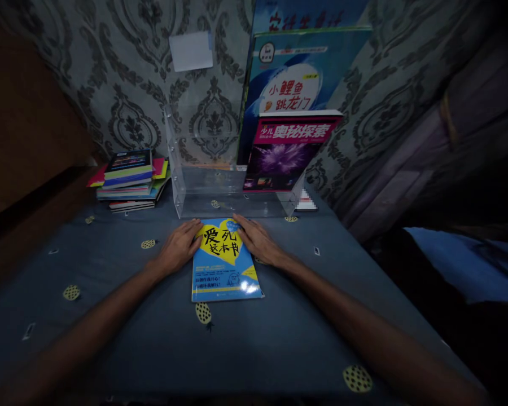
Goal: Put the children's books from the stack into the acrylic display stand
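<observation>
A blue book with a yellow heart on its cover lies flat on the grey-blue cloth in front of a clear acrylic book rack. My left hand rests on the book's left edge, fingers spread over the cover's corner. My right hand lies on its right edge the same way. Neither hand lifts the book. In the rack's right part a magenta-and-purple book leans upright, with a larger blue book standing behind it.
A stack of several colourful books sits at the back left by the wall. The cloth-covered table has pale spotted ovals. Patterned wallpaper rises behind; a dark curtain and blue fabric lie to the right.
</observation>
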`<state>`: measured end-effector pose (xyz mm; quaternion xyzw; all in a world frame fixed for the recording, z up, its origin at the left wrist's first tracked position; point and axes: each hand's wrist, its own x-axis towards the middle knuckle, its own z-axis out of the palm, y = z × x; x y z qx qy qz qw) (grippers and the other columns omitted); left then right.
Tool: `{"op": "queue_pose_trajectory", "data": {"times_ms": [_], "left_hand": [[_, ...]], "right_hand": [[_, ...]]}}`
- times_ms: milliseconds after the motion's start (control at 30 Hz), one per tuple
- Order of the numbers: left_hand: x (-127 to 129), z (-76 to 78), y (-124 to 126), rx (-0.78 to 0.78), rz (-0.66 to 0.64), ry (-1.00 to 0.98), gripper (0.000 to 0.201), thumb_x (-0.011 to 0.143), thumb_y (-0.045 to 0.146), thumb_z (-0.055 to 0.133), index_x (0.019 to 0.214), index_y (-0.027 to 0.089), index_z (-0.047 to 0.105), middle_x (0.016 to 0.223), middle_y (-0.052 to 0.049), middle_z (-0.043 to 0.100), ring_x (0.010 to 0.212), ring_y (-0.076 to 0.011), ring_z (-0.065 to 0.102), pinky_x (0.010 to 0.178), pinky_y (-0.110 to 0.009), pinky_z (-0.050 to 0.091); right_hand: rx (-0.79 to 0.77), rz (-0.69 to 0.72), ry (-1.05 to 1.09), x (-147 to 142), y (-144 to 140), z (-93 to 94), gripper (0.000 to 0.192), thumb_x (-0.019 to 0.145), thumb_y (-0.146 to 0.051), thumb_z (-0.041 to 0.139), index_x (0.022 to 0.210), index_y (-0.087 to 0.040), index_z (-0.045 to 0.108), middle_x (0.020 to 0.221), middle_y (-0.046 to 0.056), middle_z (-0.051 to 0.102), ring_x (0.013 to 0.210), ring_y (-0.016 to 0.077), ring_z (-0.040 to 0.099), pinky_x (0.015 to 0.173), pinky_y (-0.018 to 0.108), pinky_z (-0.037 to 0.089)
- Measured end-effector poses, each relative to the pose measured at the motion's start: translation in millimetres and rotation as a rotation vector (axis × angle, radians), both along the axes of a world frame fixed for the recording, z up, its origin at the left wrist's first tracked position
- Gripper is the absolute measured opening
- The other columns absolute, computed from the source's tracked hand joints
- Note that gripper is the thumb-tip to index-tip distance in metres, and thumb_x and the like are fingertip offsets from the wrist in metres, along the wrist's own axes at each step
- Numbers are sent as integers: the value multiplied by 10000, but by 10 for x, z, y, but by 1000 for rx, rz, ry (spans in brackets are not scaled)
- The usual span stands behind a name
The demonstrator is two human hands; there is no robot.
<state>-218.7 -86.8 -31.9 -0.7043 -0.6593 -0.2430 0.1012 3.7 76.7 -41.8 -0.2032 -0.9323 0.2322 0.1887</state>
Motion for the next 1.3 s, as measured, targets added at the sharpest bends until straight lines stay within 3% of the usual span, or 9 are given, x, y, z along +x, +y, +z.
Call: {"op": "queue_pose_trajectory", "data": {"times_ms": [133,300,600,833,1300], "left_hand": [[2,36,17,-25,2,56,385,984,272,422,1281,142,629,1346,-145,650,1270,-269,603,1057,-498,500],[93,150,159,-142,-118,71,425,983,244,398,1342,124,589,1421,-145,592,1351,-263,533,1123,-513,420],[460,357,455,-398,-263,103,477,1025,300,345,1474,188,463,1561,-115,437,1473,-255,362,1177,-533,299],[590,411,388,-473,-353,93,479,1029,311,315,1471,210,469,1571,-75,427,1487,-221,337,1224,-520,197],[709,359,106,-429,-546,64,454,1059,345,296,1485,280,440,1554,-14,455,1487,-191,336,1246,-536,127]], "right_hand": [[-124,44,74,37,80,46,509,1023,-399,318,1492,-237,430,1513,84,515,1407,242,465,1183,524,339],[-298,99,152,45,118,118,510,1027,-409,323,1478,-198,435,1480,107,549,1379,215,500,1180,484,358],[-303,169,170,59,199,99,528,1030,-449,330,1457,-170,465,1489,127,535,1377,219,499,1184,473,356],[-278,179,174,38,233,63,519,1030,-482,341,1444,-205,488,1476,102,551,1369,241,506,1174,500,364],[-249,174,155,38,197,98,458,1044,-376,338,1430,-179,488,1469,111,554,1351,219,520,1158,465,391]]}}
